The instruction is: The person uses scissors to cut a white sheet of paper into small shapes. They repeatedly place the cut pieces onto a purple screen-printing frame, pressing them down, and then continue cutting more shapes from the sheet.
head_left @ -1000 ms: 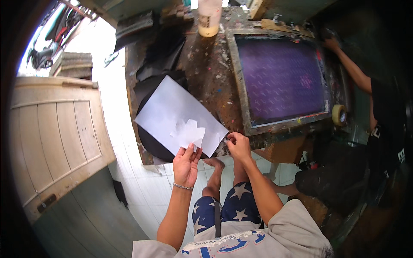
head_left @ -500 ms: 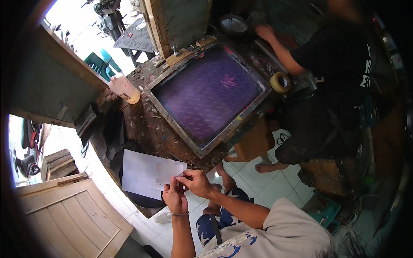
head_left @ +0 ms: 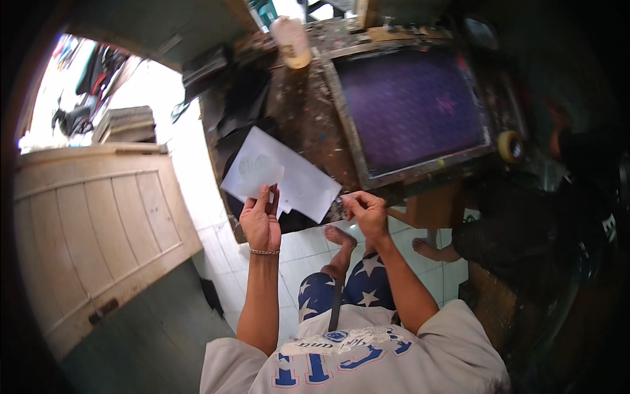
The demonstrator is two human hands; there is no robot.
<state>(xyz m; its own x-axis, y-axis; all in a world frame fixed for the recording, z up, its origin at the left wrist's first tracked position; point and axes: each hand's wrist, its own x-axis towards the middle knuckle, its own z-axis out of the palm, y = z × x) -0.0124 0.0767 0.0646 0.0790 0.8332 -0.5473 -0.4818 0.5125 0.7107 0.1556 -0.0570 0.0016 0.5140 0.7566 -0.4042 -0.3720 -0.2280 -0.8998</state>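
Note:
My left hand (head_left: 261, 226) is closed on a small translucent sheet (head_left: 262, 176) with a faint grey print, its thumb on the lower edge. Below that sheet, white paper (head_left: 305, 187) lies at a slant over black cloth at the table's near left corner. Off to the right, my right hand (head_left: 367, 213) pinches thumb and forefinger together beside the paper's right corner. Whatever small bit may sit between those fingertips is too small to name. A wooden-framed printing screen (head_left: 407, 108) with purple mesh rests on the table beyond my right hand.
A plastic bottle (head_left: 292, 43) with yellowish liquid stands left of the screen. A tape roll (head_left: 510, 146) lies by its right corner. Another person in dark clothes (head_left: 525, 217) is at the right. A wooden door panel (head_left: 105, 230) stands at the left.
My hands, together at the small sheet before, have come apart. The right one has moved right, while the left keeps the sheet. The whole view has swung, shifting the table up and right.

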